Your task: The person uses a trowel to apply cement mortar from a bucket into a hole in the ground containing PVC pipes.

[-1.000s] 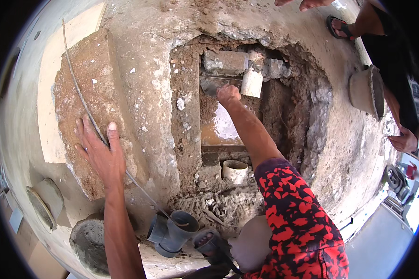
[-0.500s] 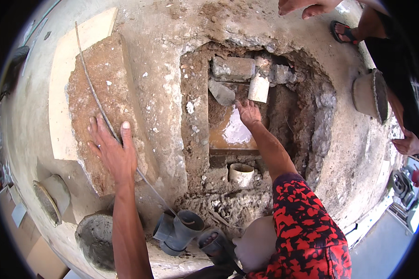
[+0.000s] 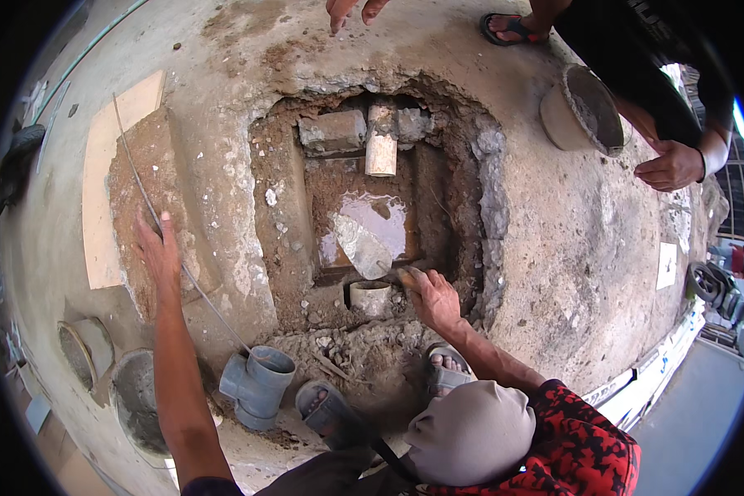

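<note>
My right hand [image 3: 436, 299] is closed round the short handle of a trowel [image 3: 360, 246] at the near side of a dug pit. The trowel's pointed, grey-smeared blade lies over the muddy water [image 3: 393, 217] at the pit's bottom. My left hand [image 3: 159, 252] rests with fingers outstretched on a broken, dirt-covered concrete slab [image 3: 161, 161], beside a thin metal rod [image 3: 136, 165] that crosses it. A cream pipe [image 3: 381, 155] sticks into the pit from the far wall, next to a block [image 3: 332, 131]. Just left of my right hand stands a short pipe end [image 3: 370, 299].
A grey pipe fitting [image 3: 258, 387] stands near my feet. Buckets sit at the lower left [image 3: 140, 401] and upper right [image 3: 581, 112]. A co-worker stands at the far right, one hand [image 3: 671, 166] lowered. Jagged concrete [image 3: 492, 182] edges the pit.
My right hand has drawn back toward me from the pit's middle, bringing the trowel over the water and near edge. The whole view has shifted; my left hand still rests on the slab.
</note>
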{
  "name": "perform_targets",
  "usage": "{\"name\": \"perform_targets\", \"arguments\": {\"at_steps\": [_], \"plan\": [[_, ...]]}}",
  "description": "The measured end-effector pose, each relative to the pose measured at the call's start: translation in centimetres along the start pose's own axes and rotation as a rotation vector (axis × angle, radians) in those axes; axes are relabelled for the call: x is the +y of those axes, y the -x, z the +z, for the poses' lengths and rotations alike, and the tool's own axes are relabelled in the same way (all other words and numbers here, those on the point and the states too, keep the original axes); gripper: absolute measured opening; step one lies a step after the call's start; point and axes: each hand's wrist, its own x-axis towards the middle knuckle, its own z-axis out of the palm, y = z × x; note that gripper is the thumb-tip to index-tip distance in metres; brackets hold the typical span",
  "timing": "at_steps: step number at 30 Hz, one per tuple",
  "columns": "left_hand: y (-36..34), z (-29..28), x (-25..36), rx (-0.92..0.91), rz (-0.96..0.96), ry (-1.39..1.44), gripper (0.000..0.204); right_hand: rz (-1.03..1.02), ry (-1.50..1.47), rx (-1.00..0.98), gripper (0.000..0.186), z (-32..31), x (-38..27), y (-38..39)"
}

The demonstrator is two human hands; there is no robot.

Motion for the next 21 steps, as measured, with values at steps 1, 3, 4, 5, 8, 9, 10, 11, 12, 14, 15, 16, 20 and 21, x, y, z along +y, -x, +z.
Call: {"name": "perform_targets", "arguments": {"at_steps": [1, 3, 4, 5, 8, 9, 10, 11, 12, 14, 15, 16, 20, 21], "plan": [[-0.4, -0.6, -1.1, -0.006, -0.02, 0.033, 0.073, 0.006, -0.049, -0.009, 0.043, -0.3, -0.4, 1.8], [0.5, -1.6, -1.2, -0.005, -0.023, 0.093, 0.072, 0.024, -0.114, -0.017, 0.043, -1.7, -0.6, 4.5], [1.3, -2.5, -1.3, 0.005, -0.007, 0.107, 0.072, 0.005, -0.113, -0.012, 0.043, -2.1, -0.6, 5.5], [2.2, -3.8, -1.9, 0.022, -0.001, 0.111, 0.071, -0.024, -0.116, -0.014, 0.043, -2.3, -0.6, 6.2], [5.9, -8.7, -2.9, -0.141, 0.159, 0.076, 0.068, -0.166, -0.087, -0.066, 0.044, -4.6, -1.9, 6.3], [6.7, -10.4, -1.8, -0.189, 0.27, 0.08, 0.068, -0.253, -0.098, -0.058, 0.044, -5.4, -2.3, 5.5], [7.2, -12.5, -0.8, -0.219, 0.27, 0.064, 0.066, -0.344, -0.11, -0.041, 0.045, -6.3, -3.3, 4.3], [8.0, -15.0, -0.5, -0.252, 0.265, 0.05, 0.064, -0.409, -0.148, -0.107, 0.045, -7.4, -4.9, 3.1], [9.2, -18.0, -1.0, -0.231, 0.236, -0.011, 0.063, -0.474, -0.184, -0.173, 0.045, -8.0, -7.0, 1.8], [11.7, -23.6, -2.9, -0.192, 0.184, -0.114, 0.061, -0.641, -0.345, -0.265, 0.042, -7.6, -12.3, -0.5], [13.1, -26.1, -4.6, -0.123, 0.072, -0.213, 0.061, -0.724, -0.42, -0.318, 0.043, -7.2, -15.1, -1.5], [14.7, -27.4, -6.8, -0.049, -0.029, -0.289, 0.061, -0.798, -0.478, -0.359, 0.044, -7.2, -17.5, -2.5], [22.7, -31.6, -12.7, 0.058, -0.514, -0.67, 0.059, -0.998, -0.56, -0.643, 0.043, -3.2, -27.3, -2.9], [23.4, -31.8, -14.2, 0.042, -0.573, -0.549, 0.058, -1.014, -0.54, -0.706, 0.042, -2.0, -29.2, -2.6]]}}
